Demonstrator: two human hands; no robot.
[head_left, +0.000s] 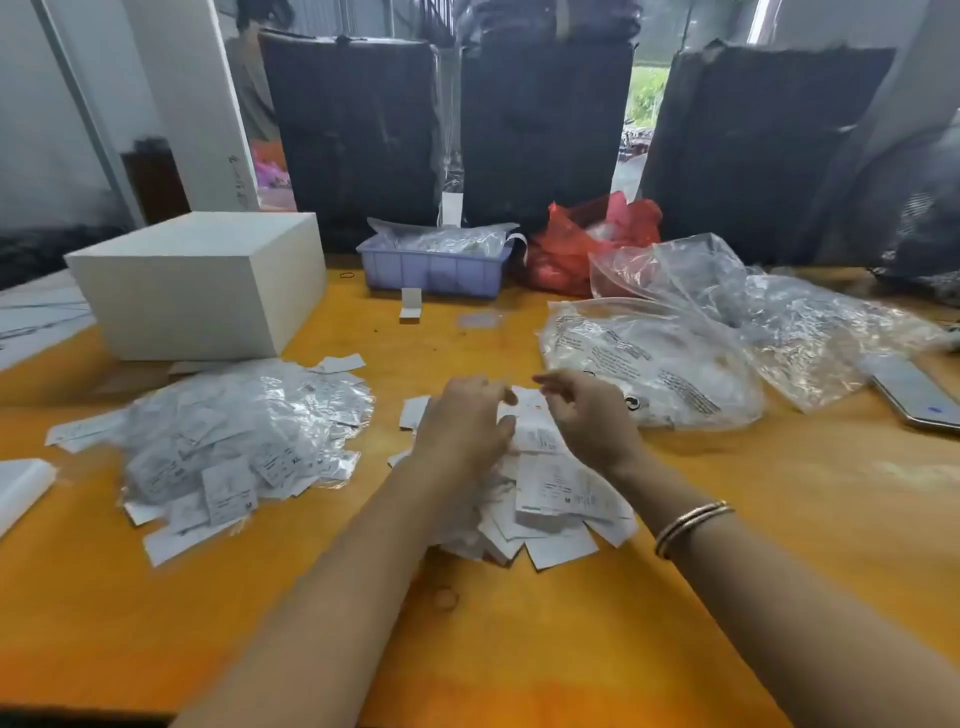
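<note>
A loose heap of white paper tags (558, 491) lies on the orange table (779, 519) in front of me. My left hand (465, 423) hovers over the heap's far end, thumb and curled fingers pinching a white tag (522, 415). My right hand (589, 413) hangs just right of it with loosely curled fingers, and I see nothing in them. Both hands are slightly blurred. To the left lies a pile of tags in small clear bags (244, 436).
A white box (202, 286) stands at the back left, a lilac tray (434, 270) with bags behind centre, and a red bag (576, 244) beside it. Crumpled clear plastic bags (691, 353) spread at the right. A phone (919, 395) lies at the right edge. Dark bundles (545, 130) wall the back.
</note>
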